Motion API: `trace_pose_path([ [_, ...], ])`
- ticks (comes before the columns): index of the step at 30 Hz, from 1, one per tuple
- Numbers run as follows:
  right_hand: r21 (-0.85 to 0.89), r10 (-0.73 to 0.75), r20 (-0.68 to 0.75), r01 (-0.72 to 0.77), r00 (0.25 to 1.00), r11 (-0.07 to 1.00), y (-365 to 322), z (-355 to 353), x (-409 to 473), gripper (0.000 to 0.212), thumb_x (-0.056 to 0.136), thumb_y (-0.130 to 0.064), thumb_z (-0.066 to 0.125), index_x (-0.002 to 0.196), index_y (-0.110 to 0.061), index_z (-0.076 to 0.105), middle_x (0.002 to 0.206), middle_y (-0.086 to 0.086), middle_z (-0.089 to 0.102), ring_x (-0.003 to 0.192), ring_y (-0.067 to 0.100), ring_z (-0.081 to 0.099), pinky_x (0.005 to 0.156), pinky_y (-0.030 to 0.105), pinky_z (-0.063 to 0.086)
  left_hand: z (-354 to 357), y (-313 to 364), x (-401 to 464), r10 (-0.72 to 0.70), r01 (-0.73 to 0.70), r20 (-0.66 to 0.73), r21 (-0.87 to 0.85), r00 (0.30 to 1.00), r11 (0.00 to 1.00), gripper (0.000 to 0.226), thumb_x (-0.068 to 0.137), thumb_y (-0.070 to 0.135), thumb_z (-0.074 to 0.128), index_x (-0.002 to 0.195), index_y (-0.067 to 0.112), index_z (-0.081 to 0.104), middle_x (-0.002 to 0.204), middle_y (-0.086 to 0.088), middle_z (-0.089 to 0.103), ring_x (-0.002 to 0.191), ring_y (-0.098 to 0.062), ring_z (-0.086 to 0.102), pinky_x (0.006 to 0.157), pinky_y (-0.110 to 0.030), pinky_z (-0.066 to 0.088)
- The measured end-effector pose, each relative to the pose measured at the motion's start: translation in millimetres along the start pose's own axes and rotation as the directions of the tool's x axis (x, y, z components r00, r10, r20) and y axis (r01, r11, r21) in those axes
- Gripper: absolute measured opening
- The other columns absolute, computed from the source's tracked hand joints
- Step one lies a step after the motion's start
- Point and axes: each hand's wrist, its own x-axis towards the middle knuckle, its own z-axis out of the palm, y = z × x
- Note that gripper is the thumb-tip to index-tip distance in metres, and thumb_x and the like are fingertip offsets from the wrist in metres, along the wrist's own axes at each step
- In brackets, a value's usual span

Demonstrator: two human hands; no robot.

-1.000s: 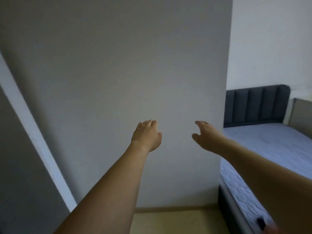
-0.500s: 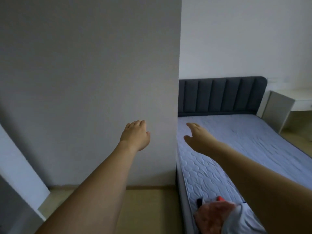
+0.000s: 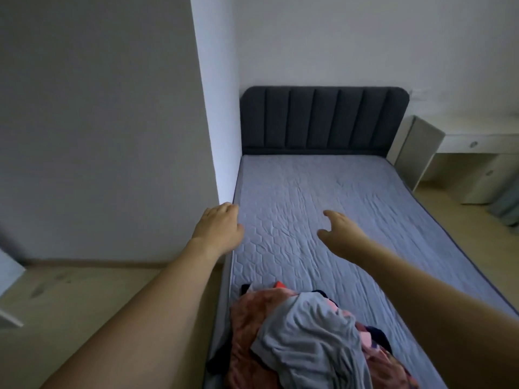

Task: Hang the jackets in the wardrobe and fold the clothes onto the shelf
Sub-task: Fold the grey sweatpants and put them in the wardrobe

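- Two bare arms reach forward over the bed; the left hand hangs above the mattress's left edge, the right hand above its middle.
- Neither grip holds anything: the left hand's fingers are loosely bent, the right hand's are spread and relaxed.
- Clothes to be sorted lie in one heap at the near end of the mattress, below and between the forearms, touched by neither hand.
- On top of the heap sits a grey-blue garment; beneath it show a rust-patterned fabric, bits of pink and dark cloth.
- Judging by this, the step in hand is fetching the next garment; no wardrobe interior or shelf is in view.
- Next, the hands would need to drop back toward the heap and take one piece free of the tangle.
- Beyond the dark headboard stands a pale desk with drawers; their contents are hidden.
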Motion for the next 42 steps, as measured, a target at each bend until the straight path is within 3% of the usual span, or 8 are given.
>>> trace_pose_path([
  [12, -0.071, -0.008, 0.296, 0.030, 0.955, 0.997, 223, 62, 65, 0.060, 0.095, -0.022, 0.047, 0.151, -0.015, 0.025, 0.156, 0.007, 0.027, 0.137, 0.026, 0.036, 0.106, 0.035, 0.034, 242, 113, 39, -0.353, 0.426, 0.259, -0.327, 0.899, 0.844, 0.050, 0.093, 0.031, 0.053, 0.138, 0.009, 0.049, 0.142, -0.016, 0.050, 0.130, -0.030, 0.048, 0.108, -0.039, 0.040],
  [19, -0.144, -0.221, 0.578, 0.365, 0.786, 0.920, 265, 248, 120, 0.059, 0.093, -0.025, 0.046, 0.149, -0.019, 0.030, 0.155, 0.002, 0.029, 0.138, 0.025, 0.035, 0.112, 0.038, 0.032, 461, 74, -56, -0.517, 0.800, 0.614, -0.397, 0.596, 0.450, 0.013, 0.090, 0.028, 0.052, 0.089, 0.016, 0.058, 0.092, -0.005, 0.061, 0.075, -0.016, 0.055, 0.063, -0.028, 0.040],
  [22, -0.167, -0.383, 0.622, 0.593, 0.683, 0.788, 244, 343, 135, 0.058, 0.094, -0.028, 0.048, 0.149, -0.020, 0.032, 0.154, 0.002, 0.034, 0.138, 0.024, 0.036, 0.112, 0.034, 0.029, 548, 64, -109, -0.518, 0.859, 0.686, -0.427, 0.511, 0.281, 0.011, 0.081, 0.023, 0.062, 0.089, 0.016, 0.063, 0.091, -0.002, 0.064, 0.084, -0.017, 0.061, 0.076, -0.030, 0.049],
  [25, -0.120, -0.499, 0.684, 0.756, 0.533, 0.643, 216, 435, 137, 0.059, 0.093, -0.029, 0.050, 0.148, -0.020, 0.031, 0.151, 0.004, 0.036, 0.136, 0.026, 0.038, 0.110, 0.037, 0.026, 606, 67, -137, -0.480, 0.930, 0.804, -0.359, 0.351, 0.080, 0.044, 0.061, 0.039, 0.070, 0.097, 0.015, 0.067, 0.096, -0.004, 0.069, 0.090, -0.020, 0.066, 0.086, -0.037, 0.054],
  [29, -0.195, -0.466, 0.777, 0.866, 0.424, 0.461, 198, 536, 125, 0.083, 0.085, -0.060, 0.053, 0.150, -0.018, 0.022, 0.154, 0.005, 0.030, 0.142, 0.024, 0.025, 0.116, 0.047, 0.007, 645, 68, -146, -0.462, 0.871, 0.790, -0.487, 0.403, -0.072, 0.065, 0.049, 0.047, 0.066, 0.109, 0.023, 0.067, 0.108, -0.004, 0.070, 0.101, -0.023, 0.066, 0.094, -0.042, 0.052],
  [32, -0.330, -0.380, 0.788, 0.854, 0.484, 0.403, 190, 567, 113, 0.098, 0.072, -0.072, 0.061, 0.146, -0.018, 0.027, 0.148, 0.008, 0.035, 0.138, 0.030, 0.028, 0.115, 0.048, 0.013, 651, 78, -149, -0.428, 0.833, 0.784, -0.541, 0.450, -0.113, 0.058, 0.052, 0.049, 0.070, 0.107, 0.031, 0.069, 0.109, 0.000, 0.070, 0.104, -0.024, 0.065, 0.094, -0.039, 0.052],
  [37, -0.172, -0.437, 0.786, 0.834, 0.437, 0.524, 171, 532, 109, 0.054, 0.078, -0.055, 0.065, 0.123, -0.025, 0.055, 0.109, 0.001, 0.058, 0.104, 0.025, 0.056, 0.087, 0.034, 0.044, 627, 94, -179, -0.488, 0.737, 0.747, -0.621, 0.452, -0.267, 0.017, 0.076, 0.018, 0.067, 0.087, 0.008, 0.074, 0.077, -0.005, 0.070, 0.071, -0.018, 0.065, 0.060, -0.023, 0.046],
  [42, 0.049, -0.561, 0.750, 0.816, 0.350, 0.576, 157, 410, 99, 0.023, 0.082, -0.056, 0.064, 0.078, -0.035, 0.054, 0.076, -0.018, 0.052, 0.075, 0.007, 0.054, 0.060, 0.015, 0.035, 570, 118, -180, -0.485, 0.711, 0.717, -0.660, 0.501, -0.243, 0.029, 0.069, 0.027, 0.072, 0.094, 0.014, 0.076, 0.094, -0.008, 0.075, 0.090, -0.025, 0.071, 0.083, -0.039, 0.055],
])
